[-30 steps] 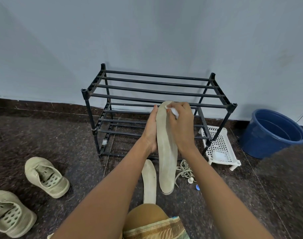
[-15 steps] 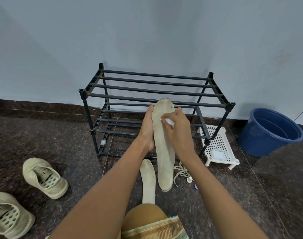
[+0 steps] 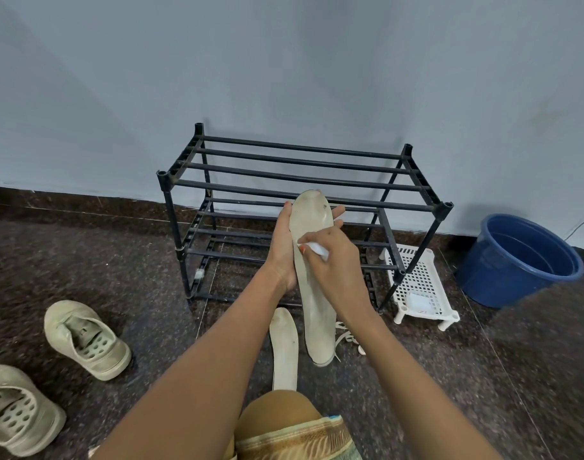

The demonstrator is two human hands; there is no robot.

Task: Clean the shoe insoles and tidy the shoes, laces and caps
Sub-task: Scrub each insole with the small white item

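Note:
My left hand (image 3: pixel 282 250) holds a long beige insole (image 3: pixel 312 293) upright from behind, its fingertips showing past the insole's right edge. My right hand (image 3: pixel 333 263) pinches a small white wipe (image 3: pixel 317 249) and presses it on the insole's middle. A second insole (image 3: pixel 284 346) lies flat on the floor just below. White laces (image 3: pixel 345 336) and a small cap (image 3: pixel 362 350) lie to its right, partly hidden by my right arm. Two beige shoes (image 3: pixel 84 340) (image 3: pixel 15 410) sit on the floor at the left.
A black tubular shoe rack (image 3: pixel 303 174) stands against the wall behind my hands. A small white perforated stool (image 3: pixel 416 287) with a white packet on it sits at the rack's right. A blue bucket (image 3: pixel 519 260) stands farther right. My knee (image 3: pixel 277 413) is at the bottom.
My right hand with the wipe has slid down the insole from its tip to its middle. The left hand still holds the insole upright.

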